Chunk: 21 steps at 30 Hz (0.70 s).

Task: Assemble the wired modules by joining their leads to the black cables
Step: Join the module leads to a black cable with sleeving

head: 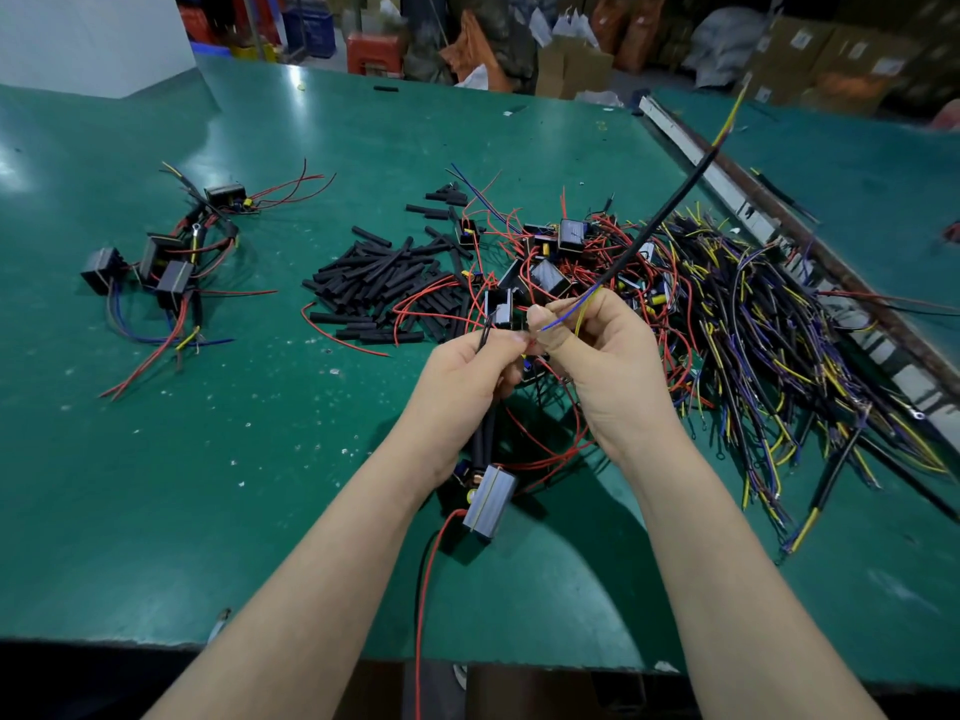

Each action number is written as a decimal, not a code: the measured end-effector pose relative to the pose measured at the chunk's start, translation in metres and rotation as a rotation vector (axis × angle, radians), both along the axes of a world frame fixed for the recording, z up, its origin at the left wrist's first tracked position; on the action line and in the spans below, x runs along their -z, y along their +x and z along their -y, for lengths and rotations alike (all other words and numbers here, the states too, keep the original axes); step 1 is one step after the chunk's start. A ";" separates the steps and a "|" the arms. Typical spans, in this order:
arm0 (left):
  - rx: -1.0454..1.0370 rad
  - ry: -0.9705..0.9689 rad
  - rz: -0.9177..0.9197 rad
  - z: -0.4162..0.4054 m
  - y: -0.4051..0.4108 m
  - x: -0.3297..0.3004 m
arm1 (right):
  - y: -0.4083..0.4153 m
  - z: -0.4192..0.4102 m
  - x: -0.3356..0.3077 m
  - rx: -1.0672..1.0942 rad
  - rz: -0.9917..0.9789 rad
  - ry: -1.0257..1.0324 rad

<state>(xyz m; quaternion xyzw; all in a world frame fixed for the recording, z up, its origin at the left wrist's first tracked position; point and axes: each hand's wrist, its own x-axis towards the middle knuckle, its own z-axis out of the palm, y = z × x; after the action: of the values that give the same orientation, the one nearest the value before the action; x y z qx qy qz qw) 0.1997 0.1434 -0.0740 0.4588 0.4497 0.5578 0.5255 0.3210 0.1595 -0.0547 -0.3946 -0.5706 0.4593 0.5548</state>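
- A grey module [490, 504] hangs under the left hand [467, 376], above the near part of the green counter [208, 459]; two black sleeves [484, 441] run from it up into that hand, and a red lead [423, 589] falls from it past the near counter edge.
- The left hand has its fingers curled around the sleeves and pinches thin lead ends at the fingertips.
- The right hand [605, 366] touches the left at the fingertips and pinches the blue and yellow ends of one black cable [670, 207], which rises up and to the right, high over the piles.
- Just behind the hands lies a tangle of loose modules [550, 257] with red leads.
- To the right, a big heap of black cables [769, 324] spreads almost to a metal rail [727, 184] on the right side.
- Left of the tangle is a pile of black tube pieces [379, 283].
- Far left, well apart, lies a small group of joined modules [156, 262].
- The near left part of the counter is open green surface with small white specks.
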 end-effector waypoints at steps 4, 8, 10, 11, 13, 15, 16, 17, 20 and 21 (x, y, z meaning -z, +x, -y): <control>-0.015 0.052 -0.009 0.004 0.000 -0.002 | -0.001 0.000 0.000 -0.012 -0.051 -0.037; -0.024 0.078 -0.032 0.004 -0.001 -0.004 | -0.002 -0.001 0.000 0.002 -0.062 -0.032; -0.025 0.067 -0.028 0.003 0.000 -0.003 | -0.001 -0.001 0.000 0.003 -0.063 -0.028; -0.023 0.062 -0.028 0.003 0.000 -0.003 | -0.001 -0.001 0.000 0.007 -0.061 -0.030; -0.027 0.058 -0.029 0.003 0.000 -0.003 | -0.001 -0.001 0.000 0.010 -0.073 -0.039; -0.039 0.050 -0.021 0.003 -0.001 -0.003 | -0.001 -0.001 -0.001 -0.009 -0.097 -0.070; -0.041 0.046 -0.021 0.003 -0.001 -0.002 | -0.001 -0.001 -0.002 -0.029 -0.117 -0.099; -0.042 0.041 -0.024 0.003 -0.002 -0.002 | 0.000 -0.001 -0.002 -0.052 -0.151 -0.135; -0.050 0.009 -0.031 0.003 -0.002 -0.002 | 0.003 -0.002 -0.005 -0.110 -0.259 -0.244; -0.049 -0.003 -0.031 0.003 -0.002 -0.002 | 0.004 -0.002 -0.006 -0.110 -0.263 -0.259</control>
<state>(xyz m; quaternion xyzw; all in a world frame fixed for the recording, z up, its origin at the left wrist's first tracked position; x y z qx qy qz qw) 0.1975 0.1407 -0.0716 0.4558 0.4696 0.5626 0.5052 0.3254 0.1614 -0.0488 -0.3675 -0.4500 0.6061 0.5432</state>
